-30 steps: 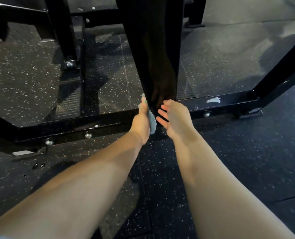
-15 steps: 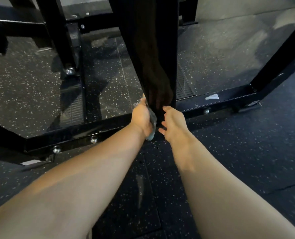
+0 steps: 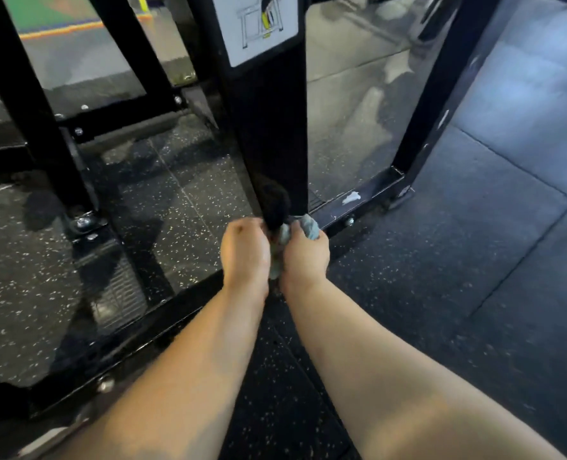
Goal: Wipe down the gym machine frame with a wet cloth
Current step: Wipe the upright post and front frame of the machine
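Pale grey-blue cloth (image 3: 310, 226) sits bunched between the left hand (image 3: 244, 252) and right hand (image 3: 306, 258), both curled around it at the foot of the black upright post (image 3: 269, 134), so wiping seems midway, the base rail (image 3: 371, 194) with its white smear (image 3: 351, 196) apparently left to do.

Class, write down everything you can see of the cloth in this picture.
The cloth is pale blue-grey, soft-looking, crumpled into a wad. It sits at the foot of the black upright post, wedged between the left hand and the right hand, which grips it; a tuft sticks out above that hand.
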